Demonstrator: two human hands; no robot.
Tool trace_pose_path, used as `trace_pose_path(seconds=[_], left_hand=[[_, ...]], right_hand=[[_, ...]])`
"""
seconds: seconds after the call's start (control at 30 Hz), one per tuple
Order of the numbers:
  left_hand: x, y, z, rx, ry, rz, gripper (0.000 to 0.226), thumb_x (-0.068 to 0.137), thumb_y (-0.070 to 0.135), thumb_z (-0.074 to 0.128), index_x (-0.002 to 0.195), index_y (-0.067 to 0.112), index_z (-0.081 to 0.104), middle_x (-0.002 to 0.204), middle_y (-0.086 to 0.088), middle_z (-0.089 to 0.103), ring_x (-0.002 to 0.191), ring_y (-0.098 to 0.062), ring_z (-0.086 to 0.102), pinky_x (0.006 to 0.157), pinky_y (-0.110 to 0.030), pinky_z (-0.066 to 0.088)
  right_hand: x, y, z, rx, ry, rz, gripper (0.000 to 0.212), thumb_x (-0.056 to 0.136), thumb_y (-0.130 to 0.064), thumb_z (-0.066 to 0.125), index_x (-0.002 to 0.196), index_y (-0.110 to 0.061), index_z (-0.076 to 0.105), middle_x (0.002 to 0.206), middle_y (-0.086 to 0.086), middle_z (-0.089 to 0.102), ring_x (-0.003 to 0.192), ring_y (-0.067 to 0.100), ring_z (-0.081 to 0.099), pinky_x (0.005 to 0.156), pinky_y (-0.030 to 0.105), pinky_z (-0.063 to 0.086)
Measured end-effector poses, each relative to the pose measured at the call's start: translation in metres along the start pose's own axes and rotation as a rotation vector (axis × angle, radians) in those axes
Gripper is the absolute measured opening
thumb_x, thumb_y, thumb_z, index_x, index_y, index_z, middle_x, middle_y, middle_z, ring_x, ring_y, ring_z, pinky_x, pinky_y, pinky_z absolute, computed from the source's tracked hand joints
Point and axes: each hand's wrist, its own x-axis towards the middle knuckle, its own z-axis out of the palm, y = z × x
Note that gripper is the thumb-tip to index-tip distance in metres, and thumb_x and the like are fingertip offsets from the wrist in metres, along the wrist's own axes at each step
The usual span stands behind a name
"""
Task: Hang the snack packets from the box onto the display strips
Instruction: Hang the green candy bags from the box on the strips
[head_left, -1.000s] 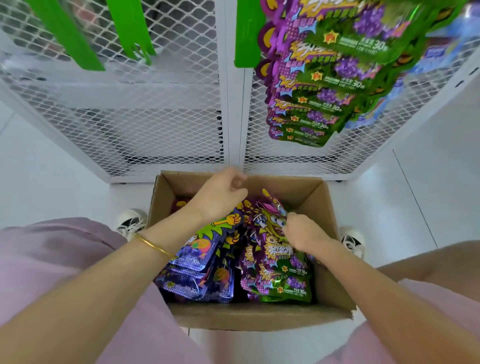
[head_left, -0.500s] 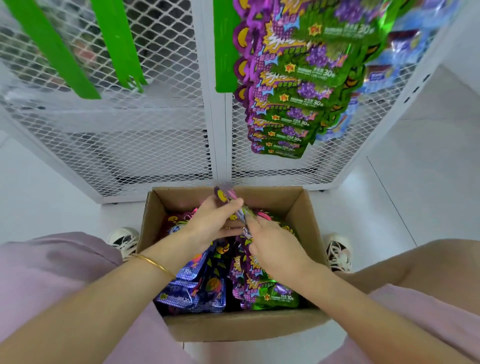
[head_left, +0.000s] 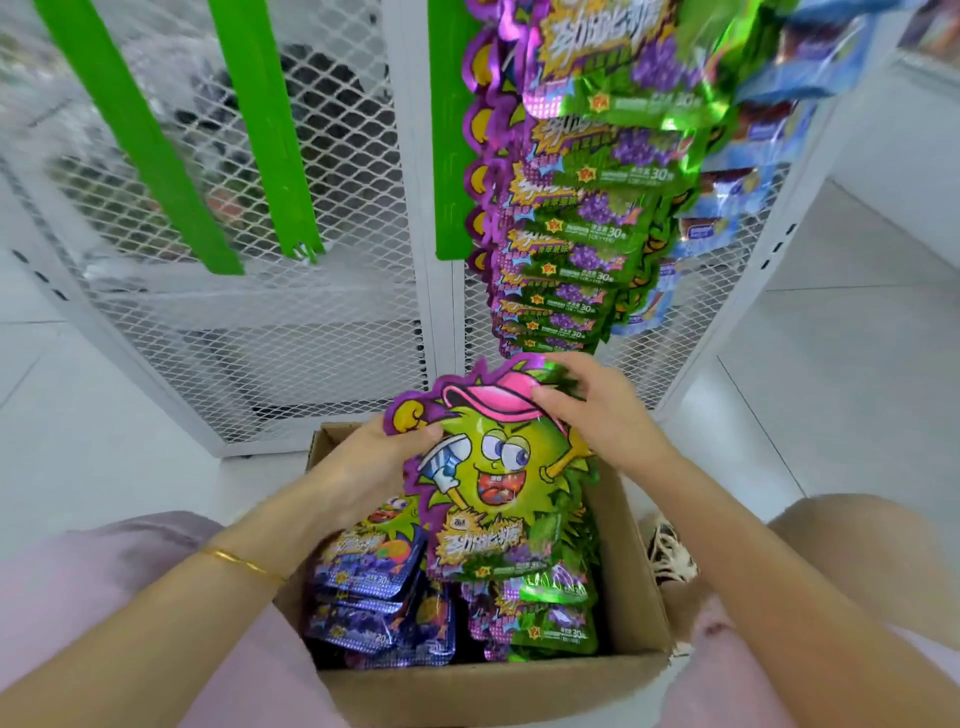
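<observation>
A green and purple snack packet (head_left: 498, 478) with a cartoon face and pink cap is held up above the cardboard box (head_left: 498, 691). My left hand (head_left: 374, 462) grips its left edge, thumb on the front. My right hand (head_left: 597, 405) pinches its top right at the cap. Inside the box lie several blue-purple packets (head_left: 374, 597) on the left and green-purple packets (head_left: 545, 618) on the right. A column of hung green-purple packets (head_left: 582, 208) fills one display strip on the mesh rack. Bare green strips (head_left: 140, 140) (head_left: 265, 130) (head_left: 452, 130) hang to its left.
The white mesh rack (head_left: 322, 332) stands right behind the box on a white tiled floor (head_left: 831, 389). Blue packets (head_left: 748, 171) hang further right. My knees in pink cloth flank the box, and a shoe (head_left: 670, 556) shows at its right side.
Both hands have lifted one green-purple packet out of the box and turned its front face up. The view has tilted upward towards the rack.
</observation>
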Motion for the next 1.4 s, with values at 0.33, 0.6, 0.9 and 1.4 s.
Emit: trace_pose_path(seconds=[0.33,0.6,0.9,1.4], left_hand=[[-0.02,0.214,0.03,0.349,-0.093,0.43,0.074,0.046,0.039,0.087,0.113,0.02,0.06,0.115,0.002,0.068,0.109,-0.015,0.063,0.091,-0.032,0.052],[0.013,0.392,0.14,0.64,0.31,1.076,0.043,0.085,0.016,0.062,0.125,0.005,0.052,0.118,-0.007,0.061,0.102,-0.013,0.057,0.096,-0.025,0.044],[0.049,0.455,0.164,0.428,0.178,0.906,0.023,0.087,0.028,0.061,0.1,0.009,0.062,0.099,-0.015,0.064,0.08,-0.025,0.055,0.062,-0.032,0.044],[0.035,0.483,0.163,0.499,0.291,0.751,0.033,0.084,0.042,0.063,0.07,0.013,0.055,0.057,-0.005,0.046,0.033,-0.01,0.049,0.039,-0.012,0.037]], right_hand=[[0.023,-0.115,-0.13,0.056,0.144,-0.142,0.016,0.08,-0.018,0.071,0.095,-0.012,0.068,0.089,0.001,0.069,0.078,0.01,0.06,0.073,0.021,0.047],[0.045,-0.216,-0.221,-0.359,0.402,-0.382,0.021,0.08,-0.029,0.068,0.099,-0.02,0.069,0.08,-0.012,0.058,0.084,0.009,0.054,0.074,0.026,0.041],[0.096,-0.265,-0.259,-0.582,0.605,-0.487,0.024,0.082,-0.033,0.063,0.1,-0.018,0.066,0.1,0.008,0.066,0.098,0.028,0.057,0.08,0.04,0.046],[0.142,-0.32,-0.264,-0.681,0.852,-0.479,0.027,0.089,-0.038,0.055,0.109,-0.021,0.061,0.114,0.007,0.062,0.11,0.031,0.055,0.072,0.033,0.037]])
